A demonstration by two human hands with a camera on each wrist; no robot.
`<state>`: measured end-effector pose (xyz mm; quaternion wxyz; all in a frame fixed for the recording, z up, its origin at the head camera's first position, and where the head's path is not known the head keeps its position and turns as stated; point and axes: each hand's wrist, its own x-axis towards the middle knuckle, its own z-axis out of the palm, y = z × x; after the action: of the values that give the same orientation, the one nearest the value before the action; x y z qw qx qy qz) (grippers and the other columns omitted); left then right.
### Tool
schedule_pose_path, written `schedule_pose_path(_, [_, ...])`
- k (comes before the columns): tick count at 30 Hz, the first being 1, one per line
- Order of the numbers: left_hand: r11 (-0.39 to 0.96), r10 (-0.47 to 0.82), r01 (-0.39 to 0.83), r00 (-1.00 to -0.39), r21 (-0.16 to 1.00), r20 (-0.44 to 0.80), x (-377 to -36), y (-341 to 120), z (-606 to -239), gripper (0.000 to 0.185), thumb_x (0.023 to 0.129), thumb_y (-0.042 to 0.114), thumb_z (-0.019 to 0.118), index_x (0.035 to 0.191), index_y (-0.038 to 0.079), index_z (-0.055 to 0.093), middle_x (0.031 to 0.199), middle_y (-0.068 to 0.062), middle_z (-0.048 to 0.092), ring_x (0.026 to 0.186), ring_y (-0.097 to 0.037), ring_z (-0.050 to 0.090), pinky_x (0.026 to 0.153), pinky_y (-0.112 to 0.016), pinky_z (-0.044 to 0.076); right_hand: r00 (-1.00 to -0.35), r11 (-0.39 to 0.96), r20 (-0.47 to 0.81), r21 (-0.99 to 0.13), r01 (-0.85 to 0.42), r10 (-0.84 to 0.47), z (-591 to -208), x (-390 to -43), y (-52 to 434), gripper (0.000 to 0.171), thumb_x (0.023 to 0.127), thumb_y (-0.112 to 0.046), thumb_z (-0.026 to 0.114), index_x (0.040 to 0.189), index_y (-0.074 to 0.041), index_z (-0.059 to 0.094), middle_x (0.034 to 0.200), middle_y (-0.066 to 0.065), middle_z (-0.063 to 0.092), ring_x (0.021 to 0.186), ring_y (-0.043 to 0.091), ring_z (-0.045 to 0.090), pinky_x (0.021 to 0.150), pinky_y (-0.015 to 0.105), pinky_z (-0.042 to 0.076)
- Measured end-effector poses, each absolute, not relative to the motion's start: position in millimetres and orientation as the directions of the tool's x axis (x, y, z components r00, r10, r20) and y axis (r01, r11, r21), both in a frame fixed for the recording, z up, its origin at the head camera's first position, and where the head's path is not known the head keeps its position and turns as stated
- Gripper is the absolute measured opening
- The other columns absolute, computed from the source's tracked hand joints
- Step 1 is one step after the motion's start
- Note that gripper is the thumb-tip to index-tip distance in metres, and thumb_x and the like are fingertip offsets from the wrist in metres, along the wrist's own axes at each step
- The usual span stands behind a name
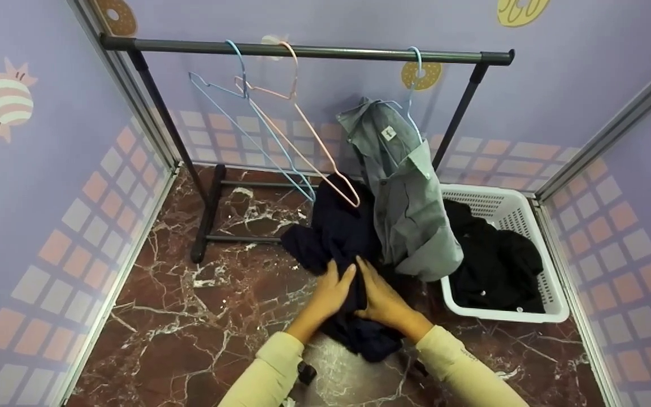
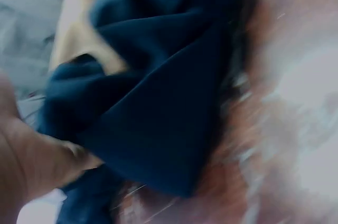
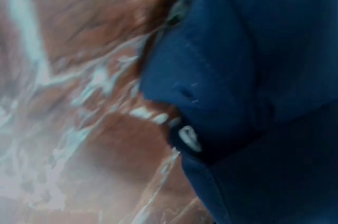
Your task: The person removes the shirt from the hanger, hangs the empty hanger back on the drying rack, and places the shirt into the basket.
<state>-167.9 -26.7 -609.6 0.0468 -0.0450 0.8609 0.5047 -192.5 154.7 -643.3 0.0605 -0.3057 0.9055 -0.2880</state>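
A crumpled navy shirt hangs between both hands, close over the floor. My left hand grips its left side, thumb on the cloth. Opposite it, my right hand holds the other side with the thumb tucked against a fold. Blurred in the left wrist view, the left hand pinches the shirt near a pointed flap. The right wrist view shows a corner of the shirt with a buttonhole and a small white spot; the right hand is out of sight there.
Behind the hands stands a black clothes rack. A blue hanger and a pink hanger hang bare on it. A grey-green shirt droops from another blue hanger. At right, a white basket holds black clothes.
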Motion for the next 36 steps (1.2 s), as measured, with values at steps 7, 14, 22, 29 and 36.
schedule_pose_path(7, [0.811, -0.111, -0.015, -0.986, 0.585, 0.128, -185.0, -58.0, -586.1, 0.063, 0.103, 0.051, 0.054, 0.133, -0.004, 0.057, 0.126, -0.028, 0.057, 0.113, -0.048, 0.062, 0.09, -0.059, 0.056, -0.754, 0.667, -0.004, -0.47, -0.579, -0.657, -643.1, -191.6, 161.5, 0.123, 0.072, -0.009, 0.094, 0.166, -0.011, 0.013, 0.162, 0.032, 0.03, 0.143, 0.047, 0.044, 0.115, 0.056, 0.044])
schedule_pose_path(14, [0.874, 0.238, 0.33, -0.931, 0.357, 0.279, -222.3, -72.6, -567.6, 0.048, 0.104, 0.031, 0.056, 0.147, 0.011, 0.054, 0.158, -0.018, 0.044, 0.147, -0.047, 0.037, 0.118, -0.061, 0.038, -0.655, 0.605, 0.0, -0.384, -0.698, -0.756, -637.9, -192.9, 170.2, 0.122, 0.072, -0.01, 0.093, 0.166, -0.011, 0.016, 0.163, 0.027, 0.033, 0.144, 0.04, 0.045, 0.116, 0.052, 0.044])
schedule_pose_path(22, [0.814, 0.553, 0.561, -0.827, 0.15, 0.097, -276.1, -58.0, -557.1, 0.048, 0.11, 0.037, 0.044, 0.156, 0.022, 0.048, 0.17, -0.001, 0.031, 0.159, -0.041, 0.016, 0.128, -0.059, 0.018, -0.564, 0.543, -0.001, -0.276, -0.793, -0.826, -635.6, -189.6, 175.1, 0.121, 0.073, -0.017, 0.093, 0.166, -0.014, 0.017, 0.163, 0.022, 0.037, 0.142, 0.035, 0.049, 0.116, 0.047, 0.046])
schedule_pose_path(29, [0.791, 0.612, 0.604, -0.787, 0.103, -0.084, -294.4, -34.1, -561.8, 0.049, 0.108, 0.045, 0.042, 0.148, 0.021, 0.057, 0.164, -0.004, 0.042, 0.158, -0.037, 0.021, 0.127, -0.06, 0.022, -0.553, 0.538, 0.092, -0.145, -0.83, -0.828, -633.8, -185.9, 178.5, 0.121, 0.071, -0.029, 0.095, 0.165, -0.01, 0.021, 0.16, 0.022, 0.041, 0.14, 0.036, 0.052, 0.113, 0.049, 0.048])
schedule_pose_path(36, [0.866, 0.495, 0.497, -0.83, 0.063, -0.258, -293.4, -45.4, -576.5, 0.059, 0.103, 0.062, 0.041, 0.152, 0.03, 0.053, 0.166, -0.006, 0.039, 0.157, -0.043, 0.02, 0.127, -0.064, 0.015, -0.615, 0.63, 0.181, 0.033, -0.776, -0.767, -634.4, -177.8, 180.3, 0.123, 0.066, -0.047, 0.096, 0.162, -0.007, 0.03, 0.163, 0.02, 0.038, 0.147, 0.04, 0.043, 0.118, 0.057, 0.04])
